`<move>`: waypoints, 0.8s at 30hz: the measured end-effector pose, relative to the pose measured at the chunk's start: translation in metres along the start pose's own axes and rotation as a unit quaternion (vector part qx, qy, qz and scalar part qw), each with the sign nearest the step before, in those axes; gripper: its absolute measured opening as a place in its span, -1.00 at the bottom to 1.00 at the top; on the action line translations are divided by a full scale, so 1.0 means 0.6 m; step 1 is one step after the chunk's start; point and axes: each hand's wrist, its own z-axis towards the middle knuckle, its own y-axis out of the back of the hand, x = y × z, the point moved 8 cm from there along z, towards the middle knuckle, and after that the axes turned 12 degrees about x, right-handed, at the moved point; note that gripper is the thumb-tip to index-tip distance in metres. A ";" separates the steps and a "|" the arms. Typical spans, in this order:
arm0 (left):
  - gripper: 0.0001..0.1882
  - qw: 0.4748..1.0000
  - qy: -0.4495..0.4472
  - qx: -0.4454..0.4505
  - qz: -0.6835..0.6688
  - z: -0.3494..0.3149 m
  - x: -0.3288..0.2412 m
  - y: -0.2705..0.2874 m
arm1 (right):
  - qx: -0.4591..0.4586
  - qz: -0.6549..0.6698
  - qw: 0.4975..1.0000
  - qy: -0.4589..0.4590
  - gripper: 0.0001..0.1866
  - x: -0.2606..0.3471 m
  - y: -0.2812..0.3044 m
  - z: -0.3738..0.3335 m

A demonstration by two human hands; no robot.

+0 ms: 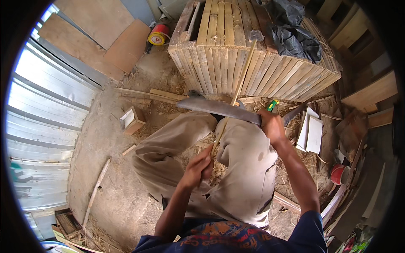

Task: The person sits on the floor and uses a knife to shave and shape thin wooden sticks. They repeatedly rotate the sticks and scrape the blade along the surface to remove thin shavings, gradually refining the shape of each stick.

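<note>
My right hand [272, 126] is closed round the grip of a machete, above my right knee. Its broad dark blade [219, 110] points left across both knees. Between my thighs, my left hand [198, 167] grips the lower part of a long thin bamboo strip [243, 74]. That strip slants up and away to the slatted crate, and the blade crosses it; whether the edge touches it I cannot tell. Just beyond my right hand shows a green and yellow handle [273, 105], its other end hidden.
Ahead stands a slatted wooden crate [219, 69] with black plastic [295, 40] on top. A small wooden box [134, 121] and loose sticks [97, 187] lie left. White boards [310, 130] and a red can [338, 173] are right. A red and yellow bucket [158, 36] stands far left.
</note>
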 end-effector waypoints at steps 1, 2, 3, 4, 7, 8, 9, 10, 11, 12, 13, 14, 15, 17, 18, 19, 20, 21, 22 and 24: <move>-0.50 0.999 -0.022 0.015 0.037 0.030 -0.024 -0.002 | 0.025 -0.022 0.999 -0.012 -0.80 0.003 -0.001 0.010; -0.54 0.995 -0.071 0.039 0.064 0.058 -0.053 -0.010 | 0.028 -0.035 0.999 0.006 -0.80 0.015 0.005 0.018; -0.58 0.986 -0.097 0.013 0.135 0.100 -0.079 -0.008 | 0.009 -0.048 0.998 0.039 -0.80 0.028 0.018 0.030; -0.62 0.972 -0.135 -0.012 0.193 0.133 -0.103 -0.015 | 0.024 -0.053 0.998 0.029 -0.82 0.034 0.019 0.035; -0.72 0.951 -0.179 -0.012 0.253 0.178 -0.140 -0.033 | 0.065 -0.070 0.995 0.000 -0.82 0.037 0.019 0.048; -0.71 0.943 -0.192 -0.010 0.273 0.183 -0.145 -0.038 | 0.064 -0.069 0.996 -0.001 -0.80 0.038 0.019 0.047; -0.71 0.932 -0.210 -0.009 0.296 0.173 -0.145 -0.042 | 0.035 -0.062 0.997 0.024 -0.79 0.043 0.025 0.042; -0.71 0.930 -0.201 -0.009 0.308 0.166 -0.137 -0.042 | 0.030 -0.051 0.998 0.031 -0.79 0.041 0.025 0.036; -0.70 0.926 -0.196 -0.009 0.323 0.150 -0.126 -0.041 | 0.016 -0.036 0.998 0.042 -0.79 0.038 0.028 0.027; -0.69 0.920 -0.209 -0.002 0.331 0.132 -0.116 -0.042 | 0.005 -0.038 0.998 0.043 -0.77 0.033 0.027 0.023; -0.69 0.934 -0.163 -0.012 0.319 0.113 -0.090 -0.033 | 0.024 -0.033 0.999 0.002 -0.78 0.016 0.022 0.015; -0.68 0.944 -0.136 -0.015 0.299 0.081 -0.065 -0.030 | 0.032 -0.024 0.999 -0.032 -0.79 0.000 0.019 0.006; -0.68 0.957 -0.091 -0.021 0.276 0.053 -0.037 -0.026 | 0.038 -0.017 0.997 -0.066 -0.79 -0.017 0.018 -0.001; -0.66 0.984 -0.030 0.017 0.177 -0.002 0.013 -0.031 | 0.019 -0.012 0.996 -0.083 -0.83 -0.034 0.022 -0.007; -0.66 0.988 -0.067 0.010 0.142 -0.011 0.015 -0.031 | 0.014 -0.007 0.997 -0.078 -0.84 -0.037 0.025 -0.006; -0.66 0.991 -0.070 -0.011 0.114 -0.021 0.024 -0.032 | 0.029 0.001 0.995 -0.096 -0.85 -0.043 0.021 -0.005; -0.66 0.995 -0.075 -0.018 0.063 -0.024 0.029 -0.039 | 0.032 -0.038 0.997 -0.058 -0.88 -0.032 0.023 0.001; -0.65 0.983 -0.104 -0.053 0.145 -0.016 0.014 -0.038 | 0.033 -0.034 0.998 -0.036 -0.83 -0.024 0.023 0.004; -0.65 0.966 -0.137 -0.069 0.206 0.013 -0.011 -0.037 | 0.039 -0.030 0.999 -0.020 -0.78 -0.017 0.024 0.009; -0.65 0.925 -0.189 -0.086 0.317 0.078 -0.070 -0.040 | 0.060 -0.042 0.996 -0.051 -0.79 -0.014 0.023 0.014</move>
